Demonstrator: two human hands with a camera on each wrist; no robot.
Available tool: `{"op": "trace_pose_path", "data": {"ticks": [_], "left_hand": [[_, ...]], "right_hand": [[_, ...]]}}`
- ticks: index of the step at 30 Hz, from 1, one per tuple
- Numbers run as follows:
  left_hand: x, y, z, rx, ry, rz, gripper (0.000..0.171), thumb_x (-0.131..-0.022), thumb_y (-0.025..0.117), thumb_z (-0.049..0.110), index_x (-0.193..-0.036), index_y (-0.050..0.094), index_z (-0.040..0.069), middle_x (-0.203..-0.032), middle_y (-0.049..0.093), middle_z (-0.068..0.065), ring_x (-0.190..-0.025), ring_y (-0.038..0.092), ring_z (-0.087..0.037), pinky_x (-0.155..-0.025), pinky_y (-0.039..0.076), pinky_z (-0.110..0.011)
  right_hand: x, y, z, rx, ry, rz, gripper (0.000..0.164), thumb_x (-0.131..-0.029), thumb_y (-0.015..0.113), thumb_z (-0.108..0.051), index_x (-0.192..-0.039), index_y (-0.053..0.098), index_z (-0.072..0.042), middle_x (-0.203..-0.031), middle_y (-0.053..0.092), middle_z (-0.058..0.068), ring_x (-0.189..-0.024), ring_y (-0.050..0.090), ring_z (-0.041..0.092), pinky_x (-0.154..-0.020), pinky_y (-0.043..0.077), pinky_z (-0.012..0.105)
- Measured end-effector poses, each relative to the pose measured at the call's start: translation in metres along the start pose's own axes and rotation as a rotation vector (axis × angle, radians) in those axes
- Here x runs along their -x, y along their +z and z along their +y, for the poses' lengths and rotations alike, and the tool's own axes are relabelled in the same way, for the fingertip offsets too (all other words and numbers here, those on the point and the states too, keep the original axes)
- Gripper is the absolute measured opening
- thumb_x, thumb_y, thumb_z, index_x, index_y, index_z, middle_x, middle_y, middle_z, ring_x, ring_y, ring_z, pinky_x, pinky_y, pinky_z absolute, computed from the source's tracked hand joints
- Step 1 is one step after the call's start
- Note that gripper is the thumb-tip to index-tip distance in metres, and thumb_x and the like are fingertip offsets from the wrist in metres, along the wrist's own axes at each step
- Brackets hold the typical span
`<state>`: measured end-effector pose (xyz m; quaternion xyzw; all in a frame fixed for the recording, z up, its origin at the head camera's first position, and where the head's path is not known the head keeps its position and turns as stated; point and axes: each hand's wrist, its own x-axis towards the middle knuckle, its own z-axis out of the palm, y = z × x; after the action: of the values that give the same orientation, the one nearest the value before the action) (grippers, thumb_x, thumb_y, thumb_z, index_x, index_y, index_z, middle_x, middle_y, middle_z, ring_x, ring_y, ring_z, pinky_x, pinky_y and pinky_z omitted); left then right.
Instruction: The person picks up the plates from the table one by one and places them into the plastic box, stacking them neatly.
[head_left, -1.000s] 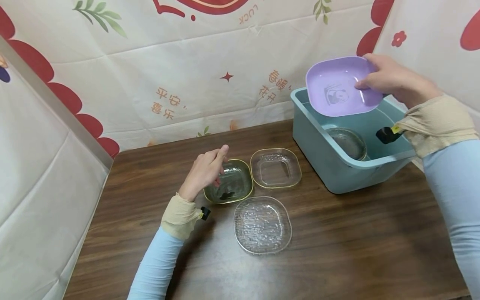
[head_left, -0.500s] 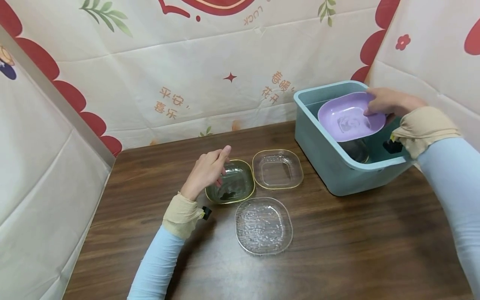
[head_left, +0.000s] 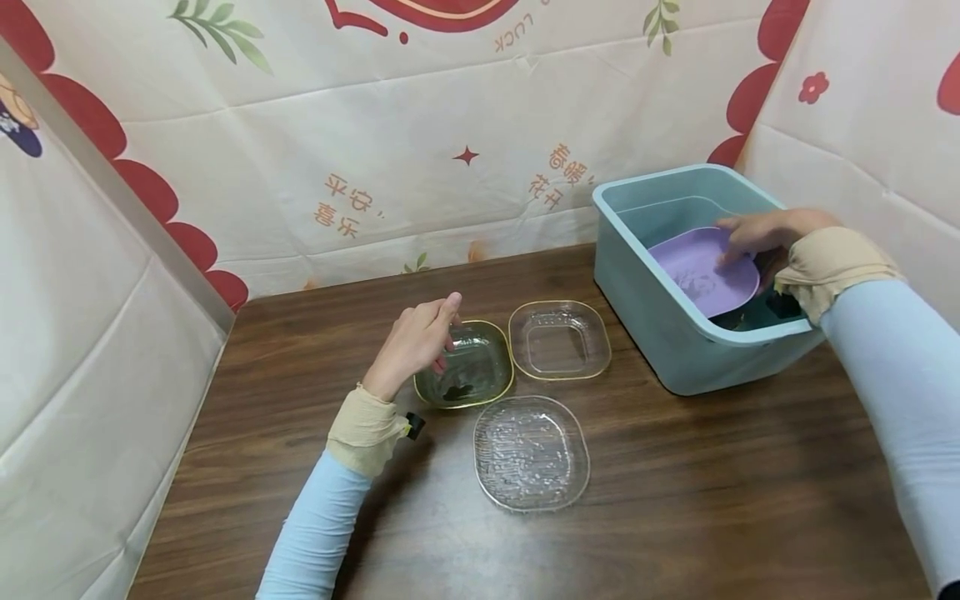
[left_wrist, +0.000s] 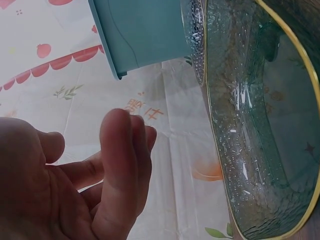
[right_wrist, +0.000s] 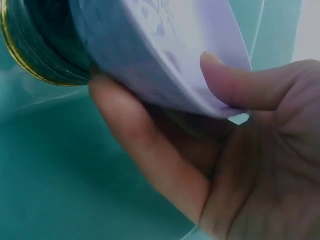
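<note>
My right hand (head_left: pixel 765 236) reaches into the blue-green plastic bin (head_left: pixel 645 292) and grips a purple dish (head_left: pixel 701 271) by its right rim. In the right wrist view the thumb lies inside the purple dish (right_wrist: pixel 175 55) and the fingers pass beneath it. Right beside it is a dark green glass dish with a gold rim (right_wrist: pixel 47 82), inside the bin. My left hand (head_left: pixel 412 340), its fingers loosely bent and holding nothing, hovers over the left edge of a green glass dish with a gold rim (head_left: pixel 480 371). The left wrist view shows this green dish (left_wrist: pixel 240 150) beyond the fingers.
A clear gold-rimmed dish (head_left: pixel 558 342) stands right of the green one, close to the bin. In front of them is a clear ribbed glass plate (head_left: pixel 532 454). All rest on a dark wooden table (head_left: pixel 675 500), with printed white cloth (head_left: pixel 420 183) hanging behind.
My right hand has lowered the purple dish from above the bin's rim down into it. The left hand and the dishes on the table have stayed in place.
</note>
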<state>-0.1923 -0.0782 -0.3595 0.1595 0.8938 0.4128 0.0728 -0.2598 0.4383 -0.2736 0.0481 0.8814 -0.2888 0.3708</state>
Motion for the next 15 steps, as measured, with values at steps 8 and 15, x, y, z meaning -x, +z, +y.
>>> {"op": "trace_pose_path", "data": {"ticks": [8, 15], "left_hand": [[0.0014, 0.0003, -0.0003, -0.014, 0.002, 0.008, 0.072, -0.108, 0.026, 0.064, -0.114, 0.070, 0.007, -0.083, 0.073, -0.017, -0.048, 0.067, -0.023, -0.056, 0.062, -0.046], [0.0010, 0.0011, 0.0007, -0.021, -0.002, 0.011, 0.067, -0.108, 0.030, 0.064, -0.109, 0.069, 0.009, -0.082, 0.071, -0.014, -0.049, 0.067, -0.023, -0.055, 0.062, -0.042]], "right_hand": [[-0.0096, 0.0001, 0.0000, -0.011, 0.025, -0.019, 0.082, -0.103, 0.049, -0.012, -0.156, -0.010, 0.009, -0.109, 0.057, 0.028, -0.081, 0.074, 0.029, -0.077, 0.066, 0.044], [-0.0059, -0.0001, -0.0023, 0.034, 0.021, -0.025, 0.079, -0.103, 0.051, -0.014, -0.155, 0.000, 0.015, -0.111, 0.061, 0.028, -0.081, 0.073, 0.024, -0.078, 0.066, 0.038]]}}
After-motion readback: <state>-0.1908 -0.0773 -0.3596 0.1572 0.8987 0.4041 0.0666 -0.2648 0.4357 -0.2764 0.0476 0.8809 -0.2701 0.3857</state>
